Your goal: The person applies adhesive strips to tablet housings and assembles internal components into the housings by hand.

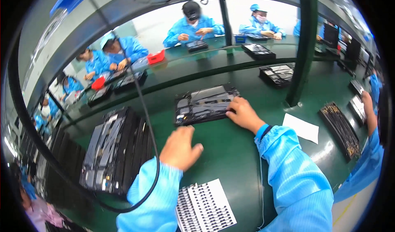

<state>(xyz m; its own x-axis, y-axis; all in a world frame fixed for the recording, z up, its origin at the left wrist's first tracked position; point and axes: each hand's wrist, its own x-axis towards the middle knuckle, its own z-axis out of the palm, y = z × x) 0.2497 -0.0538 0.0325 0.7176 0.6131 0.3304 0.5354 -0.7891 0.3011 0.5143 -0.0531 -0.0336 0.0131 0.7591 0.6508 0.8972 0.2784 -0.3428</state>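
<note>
A black tray (207, 103) with flat grey electronic parts in it lies on the green worktop in front of me. My right hand (245, 114) is at its right edge, with thumb and fingers closed on the rim. Just short of the tray's near left corner is my left hand (181, 148), thumb spread away from the fingers and nothing visible in it. Nearer to me, between my forearms, lie white sheets (205, 206) carrying rows of small black-and-white pieces.
Stacked similar black trays (108, 151) stand at left. A black cable (145, 104) hangs in front of them. A green post (301, 51) rises at right, near white paper (300, 128) and a box of thin parts (340, 129). Co-workers in blue sit across; another's arm (371, 117) reaches in at right.
</note>
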